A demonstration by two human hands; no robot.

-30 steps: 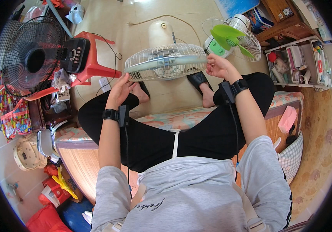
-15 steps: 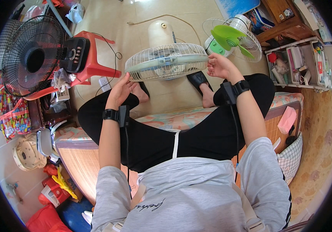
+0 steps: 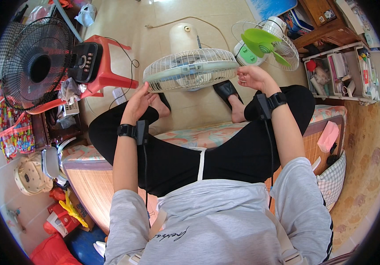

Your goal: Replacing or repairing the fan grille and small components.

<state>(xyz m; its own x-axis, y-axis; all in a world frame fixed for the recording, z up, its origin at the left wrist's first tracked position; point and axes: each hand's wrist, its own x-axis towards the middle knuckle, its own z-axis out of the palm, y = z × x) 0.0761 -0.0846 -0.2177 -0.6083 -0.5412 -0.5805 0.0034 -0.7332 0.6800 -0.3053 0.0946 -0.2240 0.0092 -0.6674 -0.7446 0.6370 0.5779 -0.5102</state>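
While cage (image 3: 190,70) has long axis L-R, wht fan (image 3: 189,56) faces person (image 3: 223,212).

On my feed I've got a metal-looking wire fan guard (image 3: 191,70), smooth plastic green blades (image 3: 257,42) (slightly glossy), shiny floor tiles (image 3: 130,15), matt cloth trousers (image 3: 170,155).

To my left I noted a red stool (image 3: 105,66) and a black fan (image 3: 40,69); to my right, a pink pack (image 3: 328,136) near a checked pillow (image 3: 334,179).
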